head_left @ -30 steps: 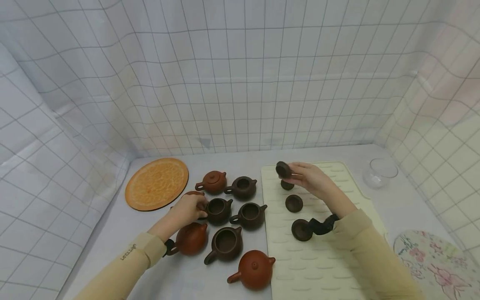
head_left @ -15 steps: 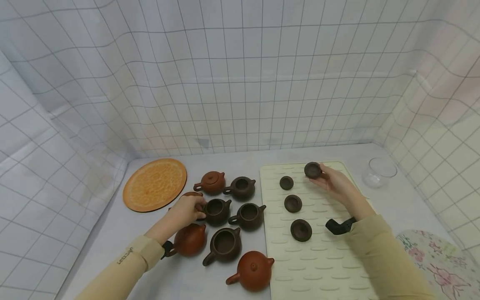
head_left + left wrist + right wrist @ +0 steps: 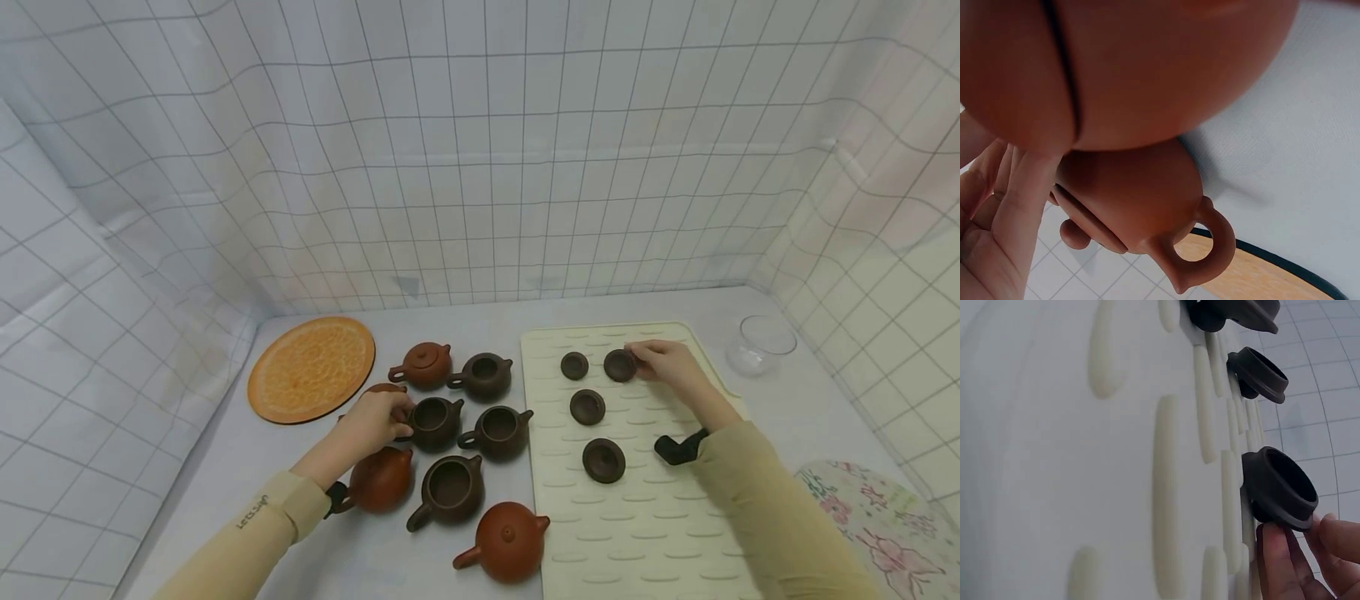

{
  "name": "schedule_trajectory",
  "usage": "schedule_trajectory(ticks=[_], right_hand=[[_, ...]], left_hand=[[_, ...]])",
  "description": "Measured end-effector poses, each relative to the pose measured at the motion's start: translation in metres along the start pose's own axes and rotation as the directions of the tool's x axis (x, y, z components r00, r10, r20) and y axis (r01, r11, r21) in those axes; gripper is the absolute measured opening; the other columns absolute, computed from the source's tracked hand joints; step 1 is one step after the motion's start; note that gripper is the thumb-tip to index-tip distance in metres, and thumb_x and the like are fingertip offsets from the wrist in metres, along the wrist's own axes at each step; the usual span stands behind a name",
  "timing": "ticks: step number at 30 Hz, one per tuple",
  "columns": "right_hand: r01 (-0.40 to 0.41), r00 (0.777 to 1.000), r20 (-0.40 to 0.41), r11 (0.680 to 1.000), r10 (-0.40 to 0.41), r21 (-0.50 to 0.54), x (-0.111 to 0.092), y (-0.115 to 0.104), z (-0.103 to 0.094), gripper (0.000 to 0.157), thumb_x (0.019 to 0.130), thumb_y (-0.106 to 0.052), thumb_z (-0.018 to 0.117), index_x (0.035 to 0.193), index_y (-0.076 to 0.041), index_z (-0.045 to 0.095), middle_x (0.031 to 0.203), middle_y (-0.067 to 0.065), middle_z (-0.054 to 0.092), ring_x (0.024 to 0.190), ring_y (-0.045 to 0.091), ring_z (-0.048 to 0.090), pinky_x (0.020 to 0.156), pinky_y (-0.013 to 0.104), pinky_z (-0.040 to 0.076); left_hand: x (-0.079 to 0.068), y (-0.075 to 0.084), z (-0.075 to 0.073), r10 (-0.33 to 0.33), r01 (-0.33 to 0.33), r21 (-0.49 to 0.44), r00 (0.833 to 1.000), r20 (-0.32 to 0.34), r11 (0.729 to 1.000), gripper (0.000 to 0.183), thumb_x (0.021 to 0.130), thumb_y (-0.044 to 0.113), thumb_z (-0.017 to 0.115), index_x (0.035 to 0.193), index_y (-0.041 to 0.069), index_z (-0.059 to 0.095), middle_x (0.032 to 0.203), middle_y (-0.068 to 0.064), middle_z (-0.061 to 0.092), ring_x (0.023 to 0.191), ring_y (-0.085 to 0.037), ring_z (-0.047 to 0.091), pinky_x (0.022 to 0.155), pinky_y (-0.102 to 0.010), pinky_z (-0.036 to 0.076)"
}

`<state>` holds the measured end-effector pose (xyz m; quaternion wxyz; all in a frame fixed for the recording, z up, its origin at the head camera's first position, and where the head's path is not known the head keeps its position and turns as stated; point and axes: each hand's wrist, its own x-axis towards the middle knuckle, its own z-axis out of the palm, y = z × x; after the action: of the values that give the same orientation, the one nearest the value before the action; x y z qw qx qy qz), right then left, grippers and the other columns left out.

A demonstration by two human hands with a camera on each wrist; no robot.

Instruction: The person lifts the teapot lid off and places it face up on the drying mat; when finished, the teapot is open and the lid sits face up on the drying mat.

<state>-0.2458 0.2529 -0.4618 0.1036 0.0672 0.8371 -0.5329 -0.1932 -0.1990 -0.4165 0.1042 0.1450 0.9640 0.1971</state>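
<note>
My left hand grips the handle side of a dark brown lidless teapot. The handle itself is mostly hidden by the fingers. In the left wrist view, reddish teapots cover part of the left hand. On the pale ribbed mat, my right hand pinches the rim of an upturned dark teapot lid. The right wrist view shows that lid knob down and slightly tilted on the mat. More upturned lids lie beside it: a small one, a middle one and a larger one.
Other lidless dark teapots stand left of the mat, among reddish lidded teapots. An orange round mat lies at the back left. A clear glass bowl stands back right, with a flowered round mat nearer on that side.
My right hand has carried the lid rightward from above the small lid, turning it over, then down onto the mat. The left hand has stayed at the dark teapot.
</note>
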Motion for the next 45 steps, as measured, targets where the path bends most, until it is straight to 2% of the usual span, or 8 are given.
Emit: schedule_trajectory(ticks=[8,22,28,32,36,38,42,45], right_hand=[[0.027,0.999,-0.030,0.980,-0.033,-0.198,0.002,-0.003,0.005,0.050,0.103,-0.035,0.051,0.136,0.002,0.056,0.124,0.024,0.064,0.090,0.010,0.069,0.092,0.037,0.054],[0.029,0.999,-0.024,0.973,-0.036,-0.228,-0.001,-0.011,0.006,0.052,0.105,-0.036,0.046,0.138,0.004,0.052,0.131,0.027,0.059,0.112,0.036,0.064,0.102,0.048,0.047],[0.111,0.990,-0.051,0.953,-0.131,-0.281,-0.012,-0.020,0.002,0.050,0.105,-0.034,0.047,0.138,0.003,0.052,0.140,0.028,0.052,0.121,0.043,0.055,0.102,0.051,0.045],[0.200,0.967,-0.078,0.915,-0.241,-0.351,-0.033,-0.037,0.005,0.045,0.104,-0.031,0.048,0.135,0.001,0.056,0.138,0.027,0.055,0.129,0.045,0.048,0.105,0.055,0.042],[0.296,0.942,-0.049,0.892,-0.331,-0.342,-0.057,-0.055,0.021,0.038,0.103,-0.027,0.054,0.130,-0.002,0.061,0.132,0.023,0.060,0.124,0.042,0.054,0.102,0.052,0.046],[0.351,0.927,-0.013,0.877,-0.376,-0.329,-0.069,-0.059,0.031,0.034,0.102,-0.026,0.057,0.128,-0.005,0.064,0.128,0.019,0.063,0.121,0.040,0.057,0.100,0.051,0.048],[0.435,0.899,0.071,0.860,-0.433,-0.265,-0.091,-0.061,0.055,0.027,0.098,-0.021,0.063,0.122,-0.010,0.068,0.121,0.012,0.069,0.113,0.035,0.064,0.095,0.050,0.051],[0.480,0.877,0.151,0.849,-0.457,-0.222,-0.106,-0.058,0.074,0.024,0.096,-0.018,0.065,0.119,-0.012,0.070,0.117,0.008,0.070,0.112,0.030,0.066,0.095,0.045,0.053]], left_hand=[[-0.002,-0.002,0.001,-0.017,0.017,-0.004,1.000,-0.002,1.000,0.027,0.080,0.004,0.080,0.105,0.001,0.071,0.088,-0.007,0.071,0.084,-0.019,0.067,0.072,-0.034,0.055],[-0.004,0.001,-0.001,0.005,-0.005,0.043,1.000,0.005,0.999,0.028,0.082,0.008,0.079,0.108,0.003,0.070,0.095,-0.007,0.071,0.085,-0.018,0.065,0.075,-0.036,0.055],[-0.010,0.007,-0.005,0.022,-0.024,0.058,0.999,0.031,0.998,0.046,0.087,0.015,0.076,0.128,-0.001,0.062,0.123,-0.016,0.066,0.111,-0.031,0.064,0.093,-0.047,0.053],[-0.028,0.020,-0.009,0.089,-0.087,0.081,0.996,-0.022,0.993,0.049,0.089,0.020,0.074,0.132,0.002,0.059,0.132,-0.020,0.059,0.120,-0.035,0.059,0.097,-0.049,0.051],[-0.052,0.036,-0.009,0.221,-0.212,0.079,0.967,-0.126,0.974,0.045,0.088,0.019,0.075,0.130,0.007,0.063,0.125,-0.013,0.062,0.106,-0.027,0.065,0.087,-0.040,0.056],[-0.063,0.044,-0.003,0.294,-0.286,0.071,0.941,-0.169,0.956,0.042,0.087,0.019,0.075,0.127,0.010,0.065,0.121,-0.007,0.064,0.097,-0.019,0.065,0.080,-0.033,0.056],[-0.081,0.053,0.017,0.443,-0.453,0.010,0.867,-0.228,0.892,0.036,0.086,0.017,0.076,0.121,0.012,0.068,0.114,0.000,0.067,0.087,-0.012,0.065,0.072,-0.022,0.054],[-0.092,0.057,0.032,0.484,-0.509,-0.077,0.847,-0.219,0.857,0.032,0.087,0.017,0.075,0.118,0.012,0.069,0.113,0.001,0.067,0.092,-0.010,0.066,0.075,-0.020,0.056]])
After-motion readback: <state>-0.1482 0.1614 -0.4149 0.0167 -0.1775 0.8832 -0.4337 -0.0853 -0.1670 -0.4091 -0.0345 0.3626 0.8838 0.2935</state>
